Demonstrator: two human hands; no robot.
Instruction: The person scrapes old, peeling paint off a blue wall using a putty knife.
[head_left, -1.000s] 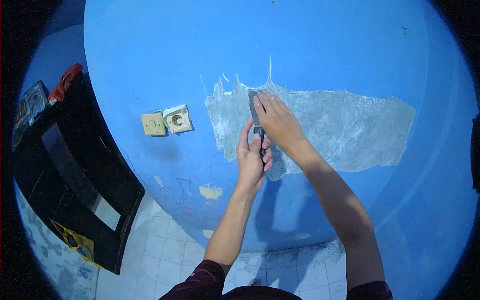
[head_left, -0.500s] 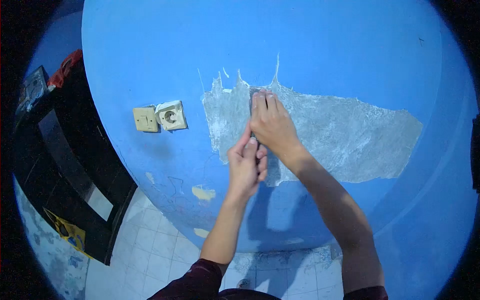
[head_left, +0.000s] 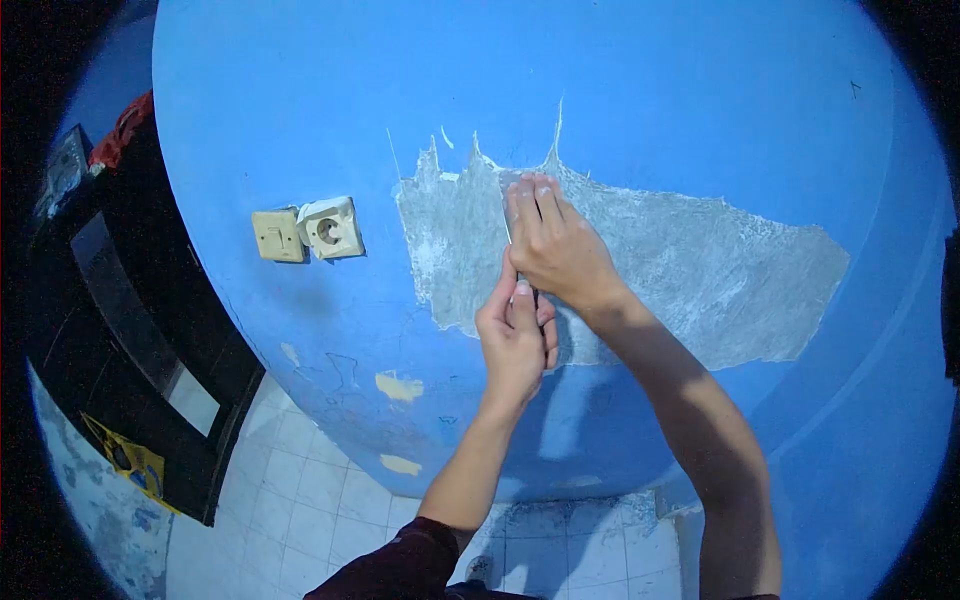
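A bare grey patch (head_left: 700, 270) with ragged edges shows where blue paint is gone from the wall (head_left: 660, 90). Against the left part of this patch lies a narrow flat scraper (head_left: 508, 228), mostly covered by my hands. My left hand (head_left: 515, 345) is closed around its lower end, thumb on top. Above it, my right hand (head_left: 560, 245) presses the scraper to the wall, its fingers together and pointing up. Its fingertips reach near the patch's upper paint edge. The scraper's working end is hidden beneath the fingers.
A light switch (head_left: 278, 236) and a loose-looking wall socket (head_left: 331, 229) sit left of the patch. Further left stands a dark piece of furniture (head_left: 120, 330) with a yellow bag (head_left: 130, 460) by it. White floor tiles (head_left: 310, 495) lie below.
My left hand has shifted a little right and down along with the scraper. The right hand has moved slightly right. The view has shifted a little too.
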